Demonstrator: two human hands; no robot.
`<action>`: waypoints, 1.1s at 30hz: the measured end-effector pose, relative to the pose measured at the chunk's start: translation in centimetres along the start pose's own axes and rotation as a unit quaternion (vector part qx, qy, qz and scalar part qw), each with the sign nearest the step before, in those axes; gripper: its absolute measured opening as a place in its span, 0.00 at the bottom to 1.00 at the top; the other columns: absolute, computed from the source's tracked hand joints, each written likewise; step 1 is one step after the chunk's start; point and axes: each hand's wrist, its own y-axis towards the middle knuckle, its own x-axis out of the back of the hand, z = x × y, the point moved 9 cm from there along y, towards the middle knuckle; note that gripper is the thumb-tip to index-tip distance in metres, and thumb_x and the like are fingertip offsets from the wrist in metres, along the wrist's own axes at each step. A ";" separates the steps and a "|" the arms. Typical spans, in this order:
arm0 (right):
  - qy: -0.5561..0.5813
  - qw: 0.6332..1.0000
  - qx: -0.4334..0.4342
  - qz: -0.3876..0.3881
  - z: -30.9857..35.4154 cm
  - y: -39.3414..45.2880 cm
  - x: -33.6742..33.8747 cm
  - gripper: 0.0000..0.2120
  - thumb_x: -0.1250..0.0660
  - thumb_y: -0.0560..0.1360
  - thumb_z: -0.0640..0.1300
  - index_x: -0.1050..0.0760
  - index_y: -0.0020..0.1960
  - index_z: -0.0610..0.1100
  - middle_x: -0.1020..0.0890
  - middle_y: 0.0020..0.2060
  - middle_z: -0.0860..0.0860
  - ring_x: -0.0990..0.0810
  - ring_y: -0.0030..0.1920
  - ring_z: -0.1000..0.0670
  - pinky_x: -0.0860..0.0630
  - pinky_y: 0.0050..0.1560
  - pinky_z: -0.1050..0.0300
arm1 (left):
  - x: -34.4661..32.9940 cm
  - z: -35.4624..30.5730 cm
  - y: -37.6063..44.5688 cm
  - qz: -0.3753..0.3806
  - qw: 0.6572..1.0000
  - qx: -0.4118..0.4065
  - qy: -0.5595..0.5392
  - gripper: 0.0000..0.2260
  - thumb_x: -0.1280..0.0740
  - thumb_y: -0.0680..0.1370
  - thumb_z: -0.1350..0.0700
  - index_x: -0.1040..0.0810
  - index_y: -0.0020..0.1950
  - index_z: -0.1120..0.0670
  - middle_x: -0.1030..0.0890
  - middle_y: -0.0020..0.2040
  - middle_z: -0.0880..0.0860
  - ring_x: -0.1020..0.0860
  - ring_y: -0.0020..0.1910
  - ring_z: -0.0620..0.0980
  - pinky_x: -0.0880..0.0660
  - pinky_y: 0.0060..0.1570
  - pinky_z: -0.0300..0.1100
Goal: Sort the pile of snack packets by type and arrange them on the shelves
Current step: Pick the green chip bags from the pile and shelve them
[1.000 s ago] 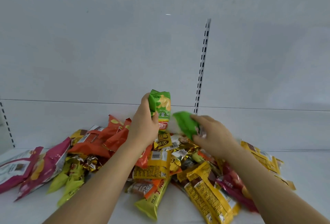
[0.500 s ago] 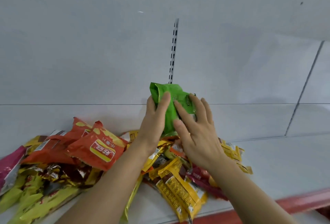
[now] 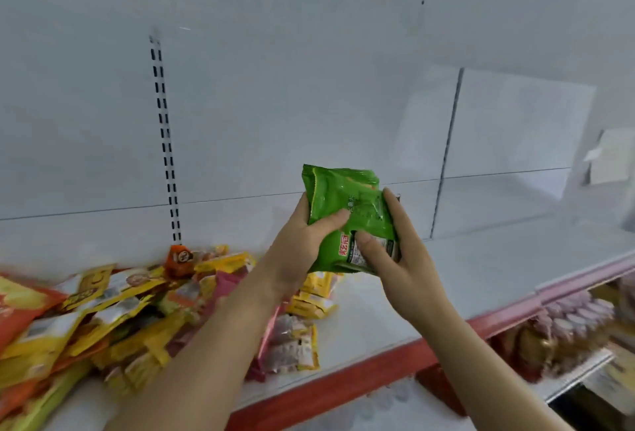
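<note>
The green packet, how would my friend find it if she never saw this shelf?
Find the white shelf with the red front edge. Right of the heaped snack pile, two hands are raised above the shelf. Both grip the green packets, the only bright green ones lifted clear of the pile, with a small red label near the bottom.

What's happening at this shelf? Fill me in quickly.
A person is sorting snacks. Both hands, the left hand and the right hand, grip the green packets, held up above the white shelf. The mixed pile of packets lies unsorted on the shelf to the left. The shelf part to the right is bare.
</note>
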 end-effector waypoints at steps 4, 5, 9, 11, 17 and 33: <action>-0.036 0.998 0.002 -0.046 -3.1 0.4 10.8 0.36 0.30 0.72 0.60 0.41 0.77 0.65 0.27 0.69 0.59 0.24 0.67 0.55 0.22 0.63 0.47 | -10.1 3.3 3.3 0.038 0.999 -0.004 0.027 0.14 0.32 0.83 0.58 0.25 0.68 0.50 0.15 0.60 0.53 0.15 0.58 0.55 0.19 0.58 0.58; -0.054 0.997 0.006 -0.060 -3.7 0.5 13.3 0.36 0.30 0.72 0.60 0.41 0.76 0.65 0.28 0.69 0.60 0.24 0.67 0.56 0.22 0.63 0.46 | -12.2 4.0 4.2 0.031 0.998 -0.020 0.052 0.14 0.31 0.82 0.56 0.25 0.68 0.48 0.15 0.60 0.50 0.15 0.58 0.52 0.19 0.60 0.57; -0.123 0.987 0.001 -0.105 -6.3 0.9 22.1 0.36 0.30 0.77 0.54 0.44 0.79 0.60 0.31 0.69 0.60 0.27 0.66 0.61 0.24 0.65 0.50 | -20.1 6.0 8.1 0.002 0.984 -0.100 0.148 0.22 0.29 0.81 0.51 0.30 0.73 0.44 0.15 0.58 0.45 0.16 0.55 0.45 0.20 0.61 0.53; -0.141 0.982 0.000 -0.126 -7.6 1.1 26.0 0.36 0.31 0.77 0.54 0.45 0.79 0.61 0.32 0.69 0.60 0.28 0.66 0.61 0.24 0.65 0.51 | -24.3 7.0 10.0 0.013 0.980 -0.114 0.163 0.32 0.29 0.81 0.51 0.41 0.80 0.40 0.17 0.58 0.44 0.16 0.51 0.39 0.19 0.55 0.40; -0.244 0.953 -0.032 -0.175 -12.9 2.7 37.4 0.36 0.34 0.78 0.57 0.50 0.80 0.61 0.33 0.72 0.56 0.29 0.68 0.56 0.28 0.65 0.55 | -36.1 11.7 16.3 0.056 0.974 -0.133 0.172 0.38 0.31 0.82 0.52 0.53 0.83 0.37 0.21 0.61 0.40 0.19 0.55 0.37 0.24 0.47 0.24; -0.365 0.890 -0.122 -0.245 -27.4 6.1 70.2 0.33 0.36 0.81 0.48 0.49 0.76 0.70 0.33 0.68 0.58 0.24 0.55 0.50 0.23 0.58 0.44 | -70.3 26.0 32.3 0.188 0.934 -0.212 0.217 0.28 0.40 0.86 0.52 0.49 0.83 0.40 0.26 0.72 0.48 0.23 0.65 0.46 0.24 0.58 0.38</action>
